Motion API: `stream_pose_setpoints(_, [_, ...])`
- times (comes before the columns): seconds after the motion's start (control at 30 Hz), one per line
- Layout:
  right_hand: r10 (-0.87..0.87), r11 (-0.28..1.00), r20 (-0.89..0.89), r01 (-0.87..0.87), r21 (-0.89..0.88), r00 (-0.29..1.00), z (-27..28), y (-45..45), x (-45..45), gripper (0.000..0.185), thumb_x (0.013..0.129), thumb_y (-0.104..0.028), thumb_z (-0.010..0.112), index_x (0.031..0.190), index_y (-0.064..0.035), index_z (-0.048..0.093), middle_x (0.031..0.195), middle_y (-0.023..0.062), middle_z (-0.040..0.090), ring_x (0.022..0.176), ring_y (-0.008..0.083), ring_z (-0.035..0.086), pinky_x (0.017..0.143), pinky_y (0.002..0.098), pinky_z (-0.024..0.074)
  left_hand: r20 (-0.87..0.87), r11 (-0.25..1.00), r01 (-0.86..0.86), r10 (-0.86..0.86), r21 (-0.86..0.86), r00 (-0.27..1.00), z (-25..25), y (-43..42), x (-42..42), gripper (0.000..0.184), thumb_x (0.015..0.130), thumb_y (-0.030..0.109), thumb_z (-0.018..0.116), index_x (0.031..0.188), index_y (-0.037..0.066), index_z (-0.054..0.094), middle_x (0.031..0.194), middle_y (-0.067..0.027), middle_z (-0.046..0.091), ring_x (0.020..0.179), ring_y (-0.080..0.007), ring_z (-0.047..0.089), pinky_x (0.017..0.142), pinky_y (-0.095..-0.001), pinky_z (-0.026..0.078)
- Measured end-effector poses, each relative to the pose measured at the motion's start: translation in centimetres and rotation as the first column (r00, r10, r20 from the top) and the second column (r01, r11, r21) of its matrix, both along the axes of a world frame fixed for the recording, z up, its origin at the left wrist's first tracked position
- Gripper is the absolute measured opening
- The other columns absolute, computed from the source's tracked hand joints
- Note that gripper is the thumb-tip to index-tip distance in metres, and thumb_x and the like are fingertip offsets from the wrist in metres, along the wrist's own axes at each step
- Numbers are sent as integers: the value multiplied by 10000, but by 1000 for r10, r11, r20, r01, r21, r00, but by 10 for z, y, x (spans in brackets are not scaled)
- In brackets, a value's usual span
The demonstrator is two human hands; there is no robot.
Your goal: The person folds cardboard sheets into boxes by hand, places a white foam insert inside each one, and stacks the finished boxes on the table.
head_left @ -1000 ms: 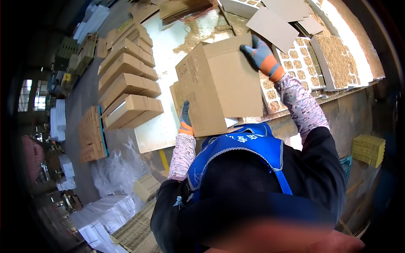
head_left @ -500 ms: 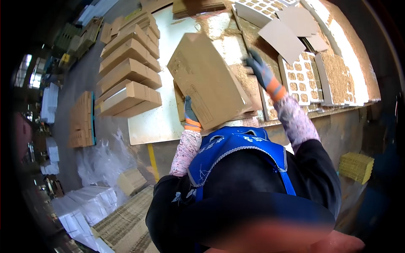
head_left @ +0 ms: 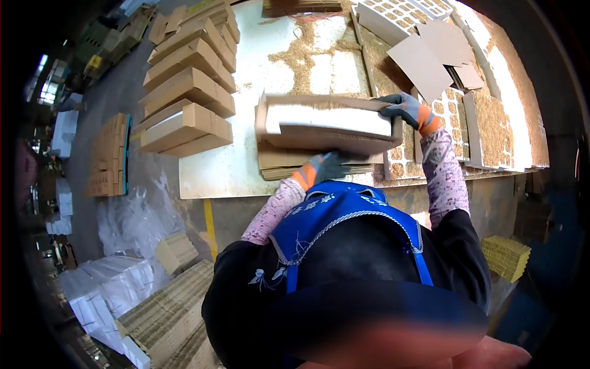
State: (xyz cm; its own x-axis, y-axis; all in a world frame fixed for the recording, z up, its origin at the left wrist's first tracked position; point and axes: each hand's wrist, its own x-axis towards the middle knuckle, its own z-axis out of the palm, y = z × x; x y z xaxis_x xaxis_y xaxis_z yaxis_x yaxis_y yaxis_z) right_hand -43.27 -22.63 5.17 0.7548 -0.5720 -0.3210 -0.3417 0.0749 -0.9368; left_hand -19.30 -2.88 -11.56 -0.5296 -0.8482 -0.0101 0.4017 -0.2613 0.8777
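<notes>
A cardboard box (head_left: 335, 141) stands in front of me on its long side wall, its open top showing a bright white area inside; I cannot tell whether that is a lining or contents. My right hand (head_left: 404, 112), in a grey and orange glove, grips the box's right end, fingers over the rim. Low at the front wall is my left hand (head_left: 326, 168), gloved alike, its slightly blurred fingers stretched out to the right. Whether it touches the box is unclear. Beneath the box lies a stack of flat cardboard (head_left: 273, 165).
A row of folded cardboard boxes (head_left: 190, 92) stands along the left of the white table (head_left: 206, 175). White cell trays (head_left: 452, 117) with brown filling and loose grey sheets (head_left: 421, 64) lie right. Brown crumbs scatter the tabletop. A wrapped pile (head_left: 110, 289) stands lower left.
The cardboard went from a tilted, upright panel to an opened box lying lengthwise. My right hand came onto its right end; my left hand moved right and down along its front.
</notes>
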Motion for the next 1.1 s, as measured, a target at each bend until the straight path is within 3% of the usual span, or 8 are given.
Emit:
stream_pose_setpoints(0.07, [52,978,-131,-77,-192,990,-25,-10,10,388,734,-42,636,1118,8,625,945,77,667,810,116,587,775,234,469,-270,837,150,-3,527,963,-15,0,-17,416,952,302,437,1247,12,482,1252,-183,515,1097,-272,521,937,-396,421])
stream_pose_setpoints(0.1, [-21,988,-116,3,-154,993,-34,-17,13,389,715,-22,632,1103,6,633,929,68,671,808,121,591,778,235,468,442,864,-32,-225,503,868,67,-12,-32,363,960,256,431,1216,12,511,1192,-160,556,1074,-236,531,927,-336,419])
stream_pose_setpoints(0.17, [-44,984,-216,5,-178,975,-35,-22,18,374,696,-9,629,1069,5,647,896,55,675,804,120,593,791,238,469,700,941,254,-27,-223,714,68,-6,-19,375,933,283,499,1186,9,533,1134,-125,589,1025,-195,554,905,-302,431])
stream_pose_setpoints(0.33, [-232,904,-153,155,-398,961,-27,-5,21,431,674,-38,666,1103,-21,627,1009,91,660,918,163,604,862,258,454,523,929,-162,324,-332,788,230,6,24,338,755,151,702,1055,21,617,1009,-93,642,945,-178,600,866,-299,459])
stream_pose_setpoints(0.37, [-304,803,4,258,-537,953,-23,6,18,468,666,-51,681,1130,-34,614,1066,105,647,976,178,598,892,267,444,562,562,97,770,-822,303,241,-6,33,351,753,226,706,1050,58,623,1012,-108,633,936,-260,603,852,-341,460])
stream_pose_setpoints(0.43, [-208,651,93,209,-730,974,-4,23,10,480,647,-64,699,1118,-54,606,1133,123,606,1100,239,550,959,321,406,632,603,226,770,-765,84,217,-26,43,399,747,355,699,1038,92,629,1053,-120,610,964,-315,572,845,-379,454])
stream_pose_setpoints(0.9, [-315,662,-245,27,-749,917,-3,35,12,235,762,-207,667,976,-110,668,936,102,662,862,291,618,778,360,476,859,720,484,487,-497,157,209,-38,47,360,739,518,629,856,189,713,1324,-60,473,1221,-342,419,1031,-464,299])
stream_pose_setpoints(1.1, [-126,160,-134,-113,-981,983,7,31,15,310,799,-259,621,1096,-175,591,1039,67,617,993,253,567,904,366,417,767,661,422,626,-620,145,198,-41,64,184,770,293,659,855,134,695,1265,-49,516,1045,-266,548,881,-362,445])
